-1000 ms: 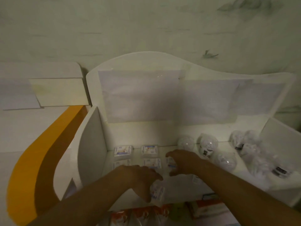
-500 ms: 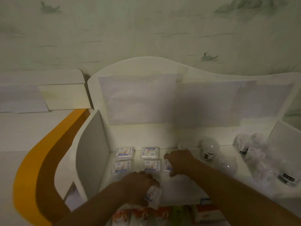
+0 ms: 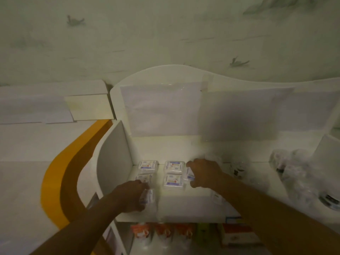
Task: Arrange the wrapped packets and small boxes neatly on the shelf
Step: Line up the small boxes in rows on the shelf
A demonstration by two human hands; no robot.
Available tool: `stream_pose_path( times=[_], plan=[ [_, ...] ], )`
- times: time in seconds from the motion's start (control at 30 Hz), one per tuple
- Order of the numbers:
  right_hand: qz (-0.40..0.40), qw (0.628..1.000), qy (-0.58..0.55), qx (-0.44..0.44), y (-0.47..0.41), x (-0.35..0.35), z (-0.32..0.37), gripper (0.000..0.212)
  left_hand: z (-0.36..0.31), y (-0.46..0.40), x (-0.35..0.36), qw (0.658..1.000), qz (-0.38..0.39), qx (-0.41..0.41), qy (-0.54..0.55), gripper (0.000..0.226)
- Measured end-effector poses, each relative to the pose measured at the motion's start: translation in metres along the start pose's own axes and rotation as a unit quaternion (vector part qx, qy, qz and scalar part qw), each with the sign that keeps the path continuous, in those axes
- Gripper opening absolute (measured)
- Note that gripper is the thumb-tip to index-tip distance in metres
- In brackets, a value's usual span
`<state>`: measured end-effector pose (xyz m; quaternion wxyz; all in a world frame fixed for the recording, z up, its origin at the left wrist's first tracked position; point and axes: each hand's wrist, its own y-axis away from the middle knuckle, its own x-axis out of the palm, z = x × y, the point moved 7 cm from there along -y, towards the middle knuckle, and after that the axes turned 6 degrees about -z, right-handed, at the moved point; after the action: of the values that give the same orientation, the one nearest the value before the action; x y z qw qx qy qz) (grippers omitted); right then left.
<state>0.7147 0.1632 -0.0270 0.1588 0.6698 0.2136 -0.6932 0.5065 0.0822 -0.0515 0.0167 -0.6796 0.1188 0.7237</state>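
L hand [image 3: 129, 195] has its grip clenched round a small wrapped packet [image 3: 147, 196], held upright-ish just above the front-left part of the shelf [image 3: 185, 207], fingers curled over the top, blue-and-white label facing right. R hand [image 3: 204, 173] sits palm down further back, fingers spread and pressing on another packet [image 3: 189, 174] w/ a blue edge — grip looks wrapped over it, tho blur hides exactly how tight. Between the hands, a 2x2 block of small boxes: back-left box [image 3: 148, 165], back-right box [image 3: 174, 165], front-right box [image 3: 173, 180], and a front-left box [image 3: 144, 177] partly hidden behind the L knuckles. All four lie flat, close together, near the white side panel [image 3: 112, 155] at the shelf's left end. R side of the shelf: a cluster of clear wrapped bundles [image 3: 294, 173], blurry, some w/ dark labels, well apart from the boxes. One more small clear item [image 3: 217, 196] lies just beside the R forearm. Below the shelf edge, a lower level shows orange-red pouches [image 3: 163, 231] in a row. Behind it all, pale wallpaper [image 3: 165, 34] w/ bird motifs; orange curved trim [image 3: 60, 173] on the left.
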Motion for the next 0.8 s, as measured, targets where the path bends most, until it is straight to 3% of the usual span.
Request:
stream_pose_path(
  times=[0.33,0.8],
  plan=[
    [0.103,0.992,-0.002,-0.073,0.019,0.029,0.055,0.072,0.001,-0.002,0.017,0.999,0.009,0.012,-0.046,0.06],
    [0.056,0.996,-0.047,-0.06,0.007,0.056,0.072,0.066,0.014,-0.001,0.024,0.999,-0.024,0.02,0.025,0.058]
  ],
)
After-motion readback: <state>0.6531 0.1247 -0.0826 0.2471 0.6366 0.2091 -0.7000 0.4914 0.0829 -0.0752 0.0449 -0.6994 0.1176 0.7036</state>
